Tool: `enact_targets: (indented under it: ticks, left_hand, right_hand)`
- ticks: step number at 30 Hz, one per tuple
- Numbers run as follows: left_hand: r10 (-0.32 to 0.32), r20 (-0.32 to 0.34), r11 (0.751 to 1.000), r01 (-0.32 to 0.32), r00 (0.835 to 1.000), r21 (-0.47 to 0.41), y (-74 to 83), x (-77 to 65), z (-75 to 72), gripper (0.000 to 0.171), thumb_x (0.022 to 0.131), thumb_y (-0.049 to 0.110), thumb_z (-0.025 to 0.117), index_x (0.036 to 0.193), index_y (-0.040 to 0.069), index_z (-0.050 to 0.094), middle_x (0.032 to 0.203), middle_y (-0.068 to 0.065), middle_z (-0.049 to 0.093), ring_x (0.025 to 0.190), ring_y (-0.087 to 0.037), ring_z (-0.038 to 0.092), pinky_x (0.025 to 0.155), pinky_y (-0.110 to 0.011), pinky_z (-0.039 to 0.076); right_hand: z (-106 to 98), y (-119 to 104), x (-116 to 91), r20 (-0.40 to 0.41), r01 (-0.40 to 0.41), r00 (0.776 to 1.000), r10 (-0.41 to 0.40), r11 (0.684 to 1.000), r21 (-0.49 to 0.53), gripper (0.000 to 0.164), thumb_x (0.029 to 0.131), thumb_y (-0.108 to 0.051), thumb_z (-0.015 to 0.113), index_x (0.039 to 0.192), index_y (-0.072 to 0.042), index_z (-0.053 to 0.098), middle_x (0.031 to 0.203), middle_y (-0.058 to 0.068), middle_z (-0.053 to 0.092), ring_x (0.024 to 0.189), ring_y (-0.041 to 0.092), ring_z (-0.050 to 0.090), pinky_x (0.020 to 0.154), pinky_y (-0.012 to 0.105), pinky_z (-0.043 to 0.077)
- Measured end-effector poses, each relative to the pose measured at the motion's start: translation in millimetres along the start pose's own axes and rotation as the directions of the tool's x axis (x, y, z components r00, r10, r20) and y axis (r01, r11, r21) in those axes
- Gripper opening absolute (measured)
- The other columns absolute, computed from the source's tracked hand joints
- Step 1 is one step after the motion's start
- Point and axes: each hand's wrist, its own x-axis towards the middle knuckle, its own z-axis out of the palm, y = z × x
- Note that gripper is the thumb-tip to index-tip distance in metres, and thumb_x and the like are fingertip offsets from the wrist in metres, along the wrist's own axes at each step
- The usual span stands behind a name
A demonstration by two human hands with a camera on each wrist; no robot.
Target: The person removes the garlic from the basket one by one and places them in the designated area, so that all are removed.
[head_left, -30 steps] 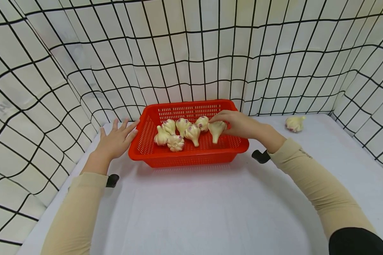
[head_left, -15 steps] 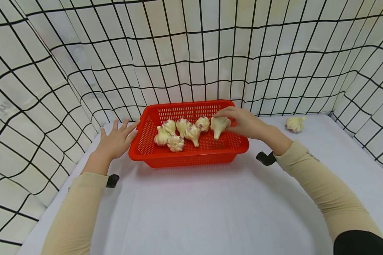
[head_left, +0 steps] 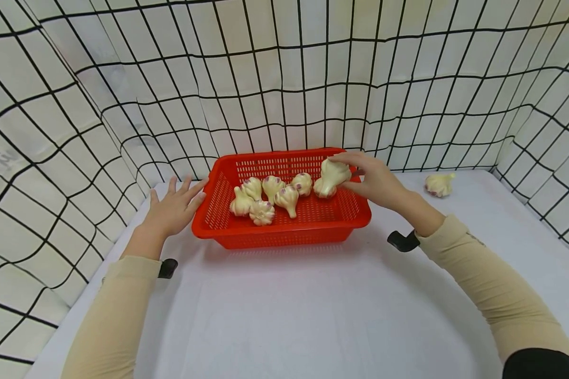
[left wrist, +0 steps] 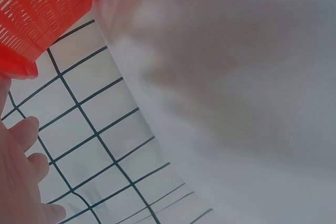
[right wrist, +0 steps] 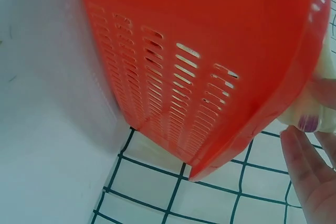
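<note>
Pale garlic bulbs with purple marks, several of them, lie in a red slotted plastic basket (head_left: pixel 284 231). My right hand (head_left: pixel 376 181) grips one garlic bulb (head_left: pixel 335 171) at the basket's right side, thumb and fingers round it. The bulb's narrow neck points down and overlaps another garlic bulb (head_left: pixel 323 189) below it in the head view. In the right wrist view, the held bulb (right wrist: pixel 308 122) shows partly past the rim, beside my fingers. My left hand (head_left: pixel 170 210), its fingers spread, rests with its fingertips at the basket's left rim.
One loose garlic bulb (head_left: pixel 439 185) lies on the white cloth (head_left: pixel 284 305) at the back right. A black wire grid (head_left: pixel 284 84) stands before white panels behind the basket and along both sides.
My right hand has moved up and to the right with the garlic bulb, and a bulb below it now shows in the basket. The left hand and basket stay in place.
</note>
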Motion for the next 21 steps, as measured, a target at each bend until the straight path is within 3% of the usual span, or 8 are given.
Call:
enact_targets:
  ticks: [9, 17, 21]
  left_hand:
    - [-0.002, 0.005, 1.0, 0.002, 1.0, 0.004, 0.2, 0.2, -0.5, 0.07, 0.107, 0.06, 0.016, 0.165, 0.021, 0.02, 0.168, -0.025, 0.006, 0.151, -0.05, -0.013, 0.107, -0.077, -0.017]
    - [-0.002, 0.0, 1.0, 0.002, 1.0, 0.008, 0.8, -0.4, -1.1, 0.07, 0.107, 0.06, 0.017, 0.165, 0.021, 0.02, 0.168, -0.025, 0.007, 0.151, -0.05, -0.015, 0.107, -0.077, -0.017]
    - [-0.004, 0.004, 1.0, 0.004, 1.0, 0.009, 0.7, -0.8, -1.2, 0.07, 0.107, 0.06, 0.016, 0.165, 0.022, 0.019, 0.168, -0.026, 0.006, 0.151, -0.05, -0.015, 0.107, -0.077, -0.017]
  right_hand:
    - [-6, 8, -10, -0.049, -0.046, 0.998, 0.05, 0.995, 0.088, 0.054, 0.088, 0.009, 0.075, 0.139, 0.0, 0.061, 0.141, 0.019, 0.058, 0.114, 0.033, 0.06, 0.094, 0.051, 0.056]
    - [-12, 14, -20, -0.061, -0.157, 0.984, 0.166, 0.979, 0.127, 0.059, 0.089, 0.002, 0.078, 0.145, -0.004, 0.057, 0.141, 0.016, 0.059, 0.115, 0.035, 0.062, 0.096, 0.051, 0.055]
    - [-15, 16, -24, -0.056, -0.199, 0.976, 0.209, 0.97, 0.139, 0.061, 0.09, -0.002, 0.079, 0.147, -0.007, 0.056, 0.141, 0.015, 0.059, 0.114, 0.037, 0.064, 0.092, 0.041, 0.058]
